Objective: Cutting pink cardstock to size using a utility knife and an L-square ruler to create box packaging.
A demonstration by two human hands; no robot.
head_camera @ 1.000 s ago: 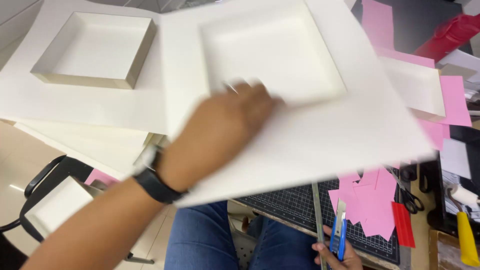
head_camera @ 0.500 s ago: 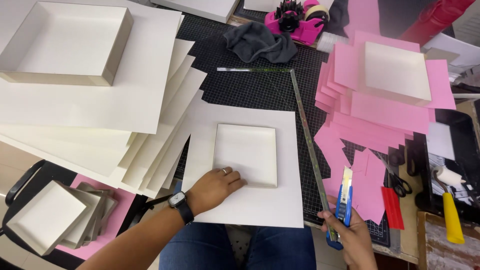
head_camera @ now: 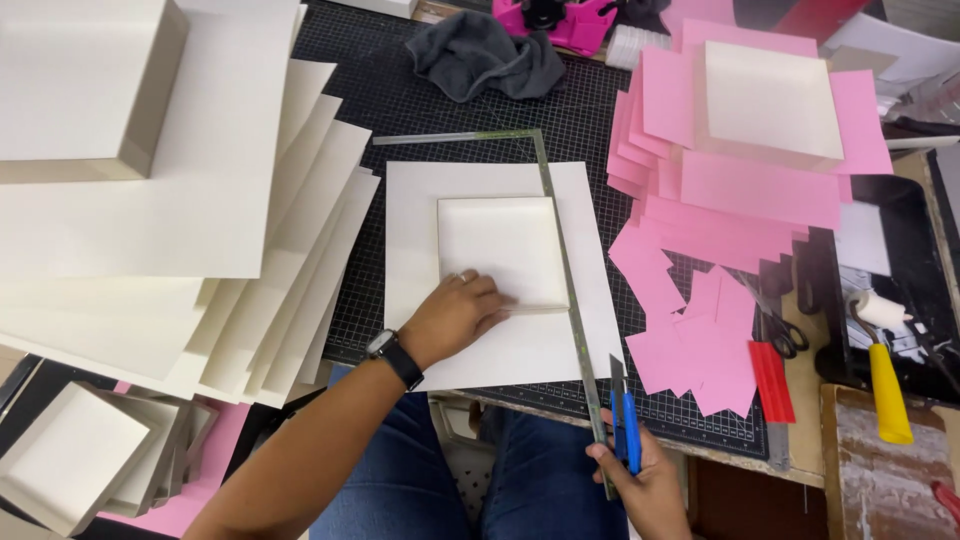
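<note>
White square cardboard sheet with a shallow tray glued at its centre (head_camera: 480,340) lies on the black gridded cutting mat (head_camera: 400,100). My left hand (head_camera: 455,315) presses flat on it; my right hand (head_camera: 640,480) holds a blue utility knife (head_camera: 625,420) against the metal L-shaped ruler (head_camera: 560,260).

white sheet (head_camera: 500,345) with shallow tray (head_camera: 500,250): flat on mat | blue cutter (head_camera: 628,425): held | steel square (head_camera: 560,260): across sheet

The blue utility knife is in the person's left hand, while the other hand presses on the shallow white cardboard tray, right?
Not quite: the head view shows the blue utility knife in the right hand. The left hand presses on the shallow white cardboard tray.
</note>
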